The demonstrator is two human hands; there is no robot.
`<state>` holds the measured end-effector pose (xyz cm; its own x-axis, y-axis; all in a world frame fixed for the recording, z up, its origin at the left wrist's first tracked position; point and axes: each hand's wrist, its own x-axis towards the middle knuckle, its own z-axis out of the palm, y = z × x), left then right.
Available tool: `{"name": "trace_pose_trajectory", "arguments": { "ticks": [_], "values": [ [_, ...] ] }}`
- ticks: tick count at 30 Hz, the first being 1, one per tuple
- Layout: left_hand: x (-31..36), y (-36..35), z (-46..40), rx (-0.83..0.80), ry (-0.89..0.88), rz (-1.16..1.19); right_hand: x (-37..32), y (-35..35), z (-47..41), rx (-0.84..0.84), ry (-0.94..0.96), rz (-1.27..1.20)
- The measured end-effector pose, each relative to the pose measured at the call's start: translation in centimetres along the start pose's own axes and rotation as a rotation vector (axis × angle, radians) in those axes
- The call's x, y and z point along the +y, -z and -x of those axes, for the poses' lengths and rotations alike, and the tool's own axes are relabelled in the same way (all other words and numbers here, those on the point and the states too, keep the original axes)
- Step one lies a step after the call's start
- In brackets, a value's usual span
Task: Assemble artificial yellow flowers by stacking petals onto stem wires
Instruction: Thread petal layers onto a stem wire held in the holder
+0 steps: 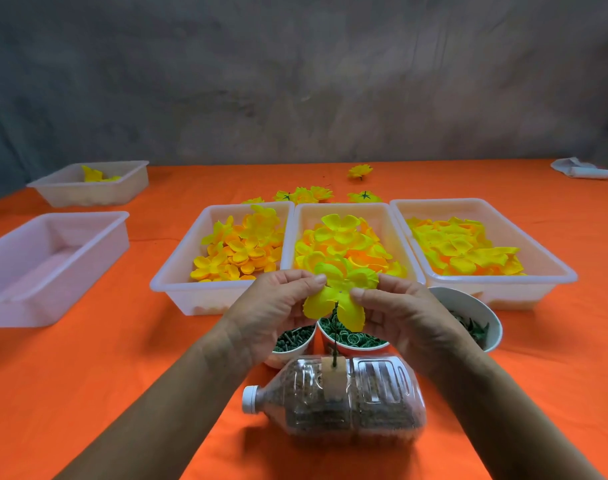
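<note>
A yellow petal layer (333, 299) sits on top of a thin green stem wire (335, 337). The wire stands upright in a taped hole on a plastic bottle (333, 400) lying on its side. My left hand (278, 306) pinches the petal layer's left edge and my right hand (396, 306) pinches its right edge. Three white trays (171, 285) (358, 207) (558, 271) behind my hands hold loose yellow petals.
Cups of green parts stand behind the bottle: stems (292, 339), rings (358, 339), and leaves in a bowl (482, 317). An empty tray (53, 292) and a tray with a few petals (88, 192) sit at the left. Finished flowers (306, 195) lie at the back.
</note>
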<state>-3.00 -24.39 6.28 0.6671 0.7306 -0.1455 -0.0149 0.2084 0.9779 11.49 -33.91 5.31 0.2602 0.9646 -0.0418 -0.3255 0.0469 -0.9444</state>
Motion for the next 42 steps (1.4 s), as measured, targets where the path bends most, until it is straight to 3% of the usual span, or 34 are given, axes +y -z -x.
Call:
{"name": "trace_pose_trajectory", "arguments": {
  "ticks": [5, 11, 14, 20, 27, 32, 37, 42],
  "values": [
    [0.3, -0.2, 0.4, 0.044, 0.064, 0.097, 0.4, 0.1, 0.3, 0.129, 0.145, 0.153],
    [0.5, -0.5, 0.0, 0.110, 0.164, 0.156, 0.4, 0.3, 0.9, 0.113, 0.715, 0.935],
    [0.3, -0.9, 0.1, 0.070, 0.202, 0.137, 0.5, -0.1, 0.5, 0.147, 0.772, 0.967],
    [0.2, -0.5, -0.1, 0.145, 0.148, 0.002, 0.3, 0.0, -0.4, 0.177, 0.453, 0.508],
    [-1.2, 0.2, 1.0, 0.309, -0.167, -0.201, 1.0, 0.4, -0.7, 0.264, 0.100, 0.346],
    [-2.6, -0.1, 2.7, 0.290, -0.304, -0.335, 1.0, 0.1, -0.3, 0.248, 0.016, 0.284],
    [-4.1, -0.9, 3.6, 0.193, -0.272, -0.348, 1.4, -0.1, 0.5, 0.207, -0.002, 0.255],
    [-4.6, -1.6, 3.9, 0.201, -0.260, -0.316, 1.7, -0.4, 1.6, 0.204, 0.003, 0.231]
  ]
}}
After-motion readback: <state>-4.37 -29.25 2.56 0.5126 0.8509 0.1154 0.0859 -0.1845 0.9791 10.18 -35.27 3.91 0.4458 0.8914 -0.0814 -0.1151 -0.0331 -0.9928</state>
